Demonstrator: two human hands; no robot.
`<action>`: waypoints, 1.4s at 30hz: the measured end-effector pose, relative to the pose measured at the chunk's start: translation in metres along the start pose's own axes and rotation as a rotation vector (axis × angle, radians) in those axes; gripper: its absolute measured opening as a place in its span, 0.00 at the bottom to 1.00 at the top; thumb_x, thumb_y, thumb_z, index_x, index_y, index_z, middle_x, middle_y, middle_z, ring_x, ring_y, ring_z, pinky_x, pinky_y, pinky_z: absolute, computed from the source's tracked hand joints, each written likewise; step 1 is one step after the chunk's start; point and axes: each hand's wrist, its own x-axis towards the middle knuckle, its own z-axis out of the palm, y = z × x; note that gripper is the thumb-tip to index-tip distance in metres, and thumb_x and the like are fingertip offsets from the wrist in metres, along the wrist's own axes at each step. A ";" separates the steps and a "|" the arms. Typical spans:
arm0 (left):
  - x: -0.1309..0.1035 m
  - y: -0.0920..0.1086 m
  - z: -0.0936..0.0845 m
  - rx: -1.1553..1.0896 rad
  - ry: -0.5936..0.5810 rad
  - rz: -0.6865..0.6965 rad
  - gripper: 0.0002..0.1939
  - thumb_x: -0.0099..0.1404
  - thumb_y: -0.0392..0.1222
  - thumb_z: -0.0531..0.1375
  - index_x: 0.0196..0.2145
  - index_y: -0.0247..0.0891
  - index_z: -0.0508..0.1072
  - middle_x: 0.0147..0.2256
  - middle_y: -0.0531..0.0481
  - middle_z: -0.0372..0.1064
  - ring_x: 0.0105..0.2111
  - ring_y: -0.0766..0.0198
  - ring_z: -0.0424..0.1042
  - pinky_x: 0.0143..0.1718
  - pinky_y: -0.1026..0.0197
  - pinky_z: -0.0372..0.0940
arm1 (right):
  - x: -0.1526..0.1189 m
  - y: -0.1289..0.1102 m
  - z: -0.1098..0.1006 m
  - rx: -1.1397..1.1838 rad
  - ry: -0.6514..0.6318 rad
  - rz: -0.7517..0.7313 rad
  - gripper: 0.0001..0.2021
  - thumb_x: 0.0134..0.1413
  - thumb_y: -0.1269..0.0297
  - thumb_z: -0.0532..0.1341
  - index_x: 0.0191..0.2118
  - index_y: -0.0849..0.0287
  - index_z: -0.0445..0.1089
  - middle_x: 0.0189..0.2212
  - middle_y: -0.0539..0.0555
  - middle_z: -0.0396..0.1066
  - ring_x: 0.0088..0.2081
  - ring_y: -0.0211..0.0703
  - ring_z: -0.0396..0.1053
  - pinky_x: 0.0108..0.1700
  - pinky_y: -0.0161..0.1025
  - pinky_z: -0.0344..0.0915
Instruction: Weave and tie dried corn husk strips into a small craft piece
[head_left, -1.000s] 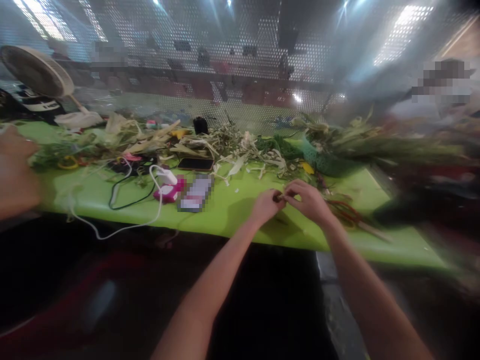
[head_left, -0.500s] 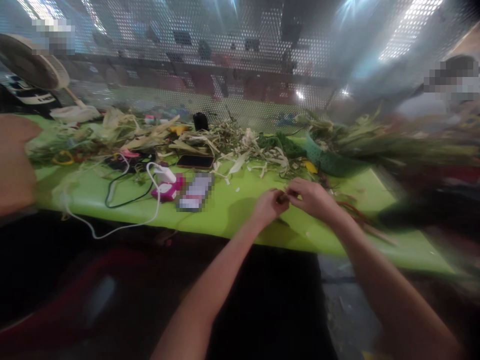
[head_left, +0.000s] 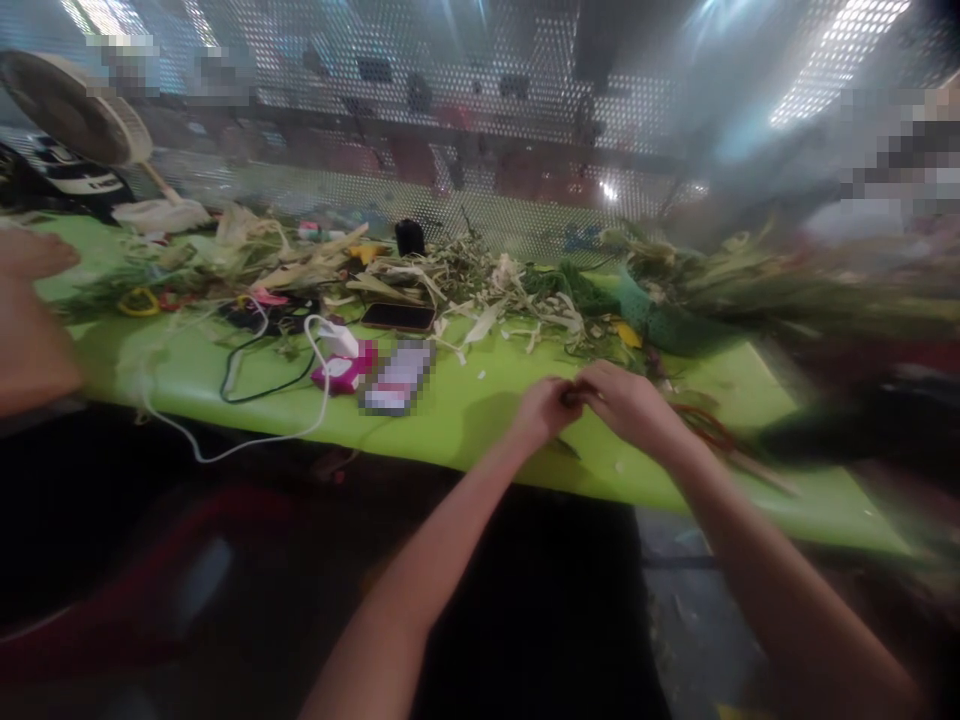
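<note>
My left hand (head_left: 546, 408) and my right hand (head_left: 619, 395) meet over the front part of the green table (head_left: 480, 430). Fingers of both are curled and pressed together at the tips. Between them sits something small and dark, too hidden and blurred to name. Just below my left hand, a thin dark greenish piece (head_left: 564, 449) shows near the tabletop. To the left of my hands lies a phone (head_left: 400, 377) with a lit, blurred-out screen. Orange-handled scissors (head_left: 709, 428) appear to lie right of my right wrist, partly behind the forearm.
Dried leaves and husks (head_left: 487, 315) are heaped along the back. A green basket (head_left: 667, 325) holds long stalks at right. A white charger (head_left: 339, 340), cables and a dark phone (head_left: 397, 317) lie at left. A fan (head_left: 75, 110) stands far left; another person's arm (head_left: 34, 320) rests nearby.
The view has shifted slightly, so the table's things sit a little further right. My hands stay together, with the right fingers now closer over the left. The other person's arm at left has shifted.
</note>
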 end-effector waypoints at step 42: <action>0.002 -0.010 0.000 -0.602 0.109 -0.198 0.09 0.56 0.44 0.63 0.28 0.34 0.76 0.25 0.51 0.70 0.28 0.65 0.65 0.33 0.62 0.58 | -0.013 -0.014 0.038 0.159 0.468 0.188 0.12 0.63 0.66 0.56 0.48 0.55 0.74 0.48 0.58 0.75 0.51 0.51 0.71 0.53 0.50 0.66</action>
